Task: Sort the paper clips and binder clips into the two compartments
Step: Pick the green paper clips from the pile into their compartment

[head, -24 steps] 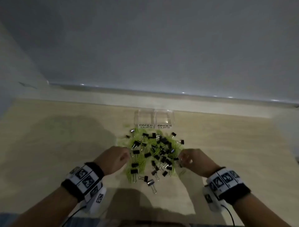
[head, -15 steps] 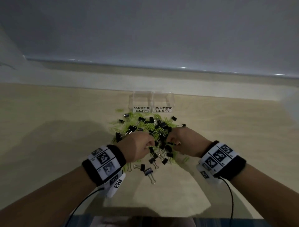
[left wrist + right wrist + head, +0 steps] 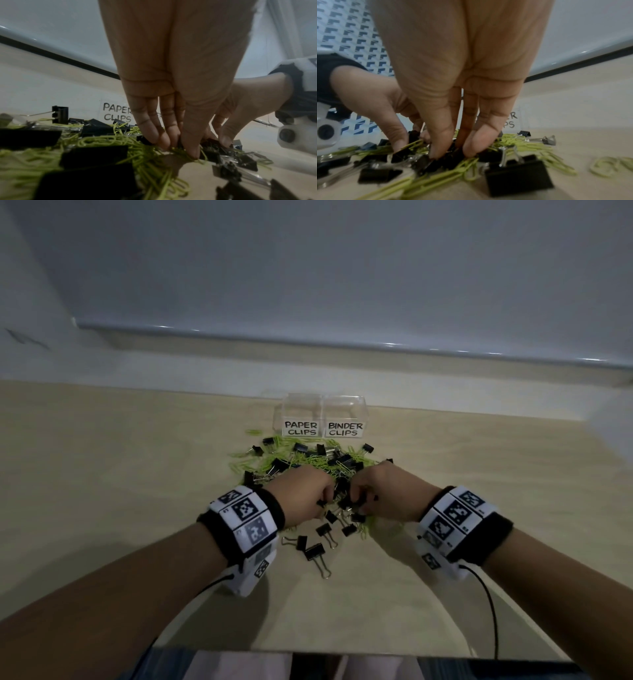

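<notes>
Both hands are now down in the middle of the pile. In the two earlier head frames they sat at its outer edges, then closed in; now they nearly meet over the centre.

Left hand (image 3: 306,497): thumb and fingertips (image 3: 163,140) pinched into a tuft of green paper clips (image 3: 106,142), with a black binder clip right at the tips. I can't tell from the wrist view whether it's grasping the paper clips alone or the binder clip too; it's blurred there.

Right hand (image 3: 387,494): fingers curled down and clenched among black binder clips (image 3: 447,161). It looks like a grasp on at least one, with green clips tangled underneath.

The mixed pile lies on the table (image 3: 120,474) just in front of the clear box (image 3: 322,409). Its left compartment is labelled PAPER CLIPS, its right one BINDER CLIPS. Both compartments look empty from the head view, so my read is that sorting has barely started and this is the first pick.

What it means: the approach is done and the grasp is in progress. The two kinds are interlocked, so a lift may drag strays along. I'd expect a shake or a separate step before either hand goes to its compartment.
</notes>
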The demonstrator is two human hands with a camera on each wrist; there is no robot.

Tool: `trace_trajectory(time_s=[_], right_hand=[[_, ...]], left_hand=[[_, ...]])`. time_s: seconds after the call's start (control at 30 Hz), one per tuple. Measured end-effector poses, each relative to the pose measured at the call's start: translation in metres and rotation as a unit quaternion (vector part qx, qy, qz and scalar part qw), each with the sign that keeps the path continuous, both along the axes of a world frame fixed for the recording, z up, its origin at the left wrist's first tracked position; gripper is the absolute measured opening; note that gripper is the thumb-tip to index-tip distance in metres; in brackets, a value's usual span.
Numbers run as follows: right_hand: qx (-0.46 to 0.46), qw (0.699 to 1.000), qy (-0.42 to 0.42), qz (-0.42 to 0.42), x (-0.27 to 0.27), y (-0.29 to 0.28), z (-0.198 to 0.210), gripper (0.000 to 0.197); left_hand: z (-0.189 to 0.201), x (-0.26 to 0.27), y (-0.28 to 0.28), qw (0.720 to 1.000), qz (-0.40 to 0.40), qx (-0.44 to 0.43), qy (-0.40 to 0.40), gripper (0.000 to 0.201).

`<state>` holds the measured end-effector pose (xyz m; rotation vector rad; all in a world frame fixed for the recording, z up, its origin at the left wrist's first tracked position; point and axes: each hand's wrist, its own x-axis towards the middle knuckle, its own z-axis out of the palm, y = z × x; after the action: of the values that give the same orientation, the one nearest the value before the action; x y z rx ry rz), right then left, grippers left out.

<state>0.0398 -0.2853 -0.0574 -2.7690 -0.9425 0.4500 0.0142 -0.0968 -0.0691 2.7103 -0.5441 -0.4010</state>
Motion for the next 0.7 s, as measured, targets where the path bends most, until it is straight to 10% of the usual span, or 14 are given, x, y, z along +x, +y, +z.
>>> trace_trajectory(time_s=[0.27, 0.47, 0.7], right_hand=[[0.076, 0.996, -0.004, -0.040, -0.003, -0.028, 0.011, 0.022], [0.051, 0.983, -0.060, -0.164, 0.013, -0.077, 0.010, 0.020], [0.070, 0.996, -0.044, -0.021, -0.022, -0.034, 0.010, 0.017]], left_hand=[[0.011, -0.007, 0.047, 0.991, 0.082, -0.105, -0.033, 0.014], [0.008, 0.007, 0.077, 0.989, 0.114, 0.034, -0.084, 0.015], [0.018, -0.030, 0.009, 0.998, -0.013, -0.058, 0.012, 0.008]])
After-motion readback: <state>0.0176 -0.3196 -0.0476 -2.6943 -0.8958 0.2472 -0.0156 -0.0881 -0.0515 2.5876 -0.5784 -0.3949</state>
